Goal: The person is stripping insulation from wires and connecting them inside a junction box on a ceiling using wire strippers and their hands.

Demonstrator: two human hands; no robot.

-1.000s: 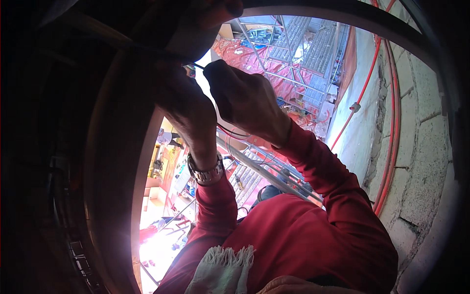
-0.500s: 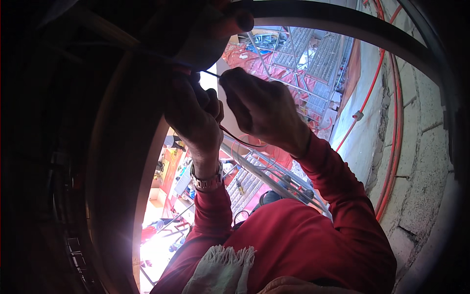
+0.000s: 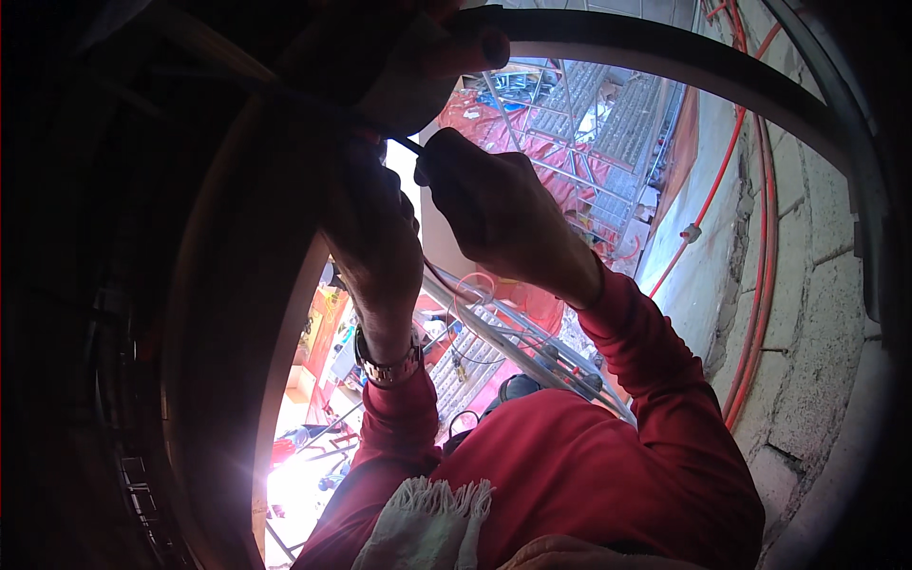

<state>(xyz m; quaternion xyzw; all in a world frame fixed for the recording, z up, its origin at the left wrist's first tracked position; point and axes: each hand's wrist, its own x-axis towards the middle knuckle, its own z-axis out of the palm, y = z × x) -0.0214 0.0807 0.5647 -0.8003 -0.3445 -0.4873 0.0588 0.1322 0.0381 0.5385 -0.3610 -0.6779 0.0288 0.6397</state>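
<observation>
My right hand (image 3: 503,204) is closed, thumb and fingers pinched on a thin dark rod or cable (image 3: 407,144). That piece runs up and left toward a small red part (image 3: 372,140) at the fingertips of my left hand (image 3: 380,256). My left hand is raised with its fingers curled, deep in shadow; what it grips cannot be made out. Thin reddish wires (image 3: 439,280) hang down between my wrists. Just above the hands is a tube-like piece with a rounded end (image 3: 475,52), mostly dark.
A curved dark frame (image 3: 665,57) arches overhead, and a curved panel edge (image 3: 285,370) stands at the left. Red conduits (image 3: 763,285) run along the block wall (image 3: 817,332) at right. Far below are scaffold platforms (image 3: 636,109), metal tubes (image 3: 503,342) and red sheeting (image 3: 475,114).
My left hand has turned, its fingers now more hidden, and its wrist has shifted slightly left and down. My right hand has moved slightly, still pinching the thin dark piece.
</observation>
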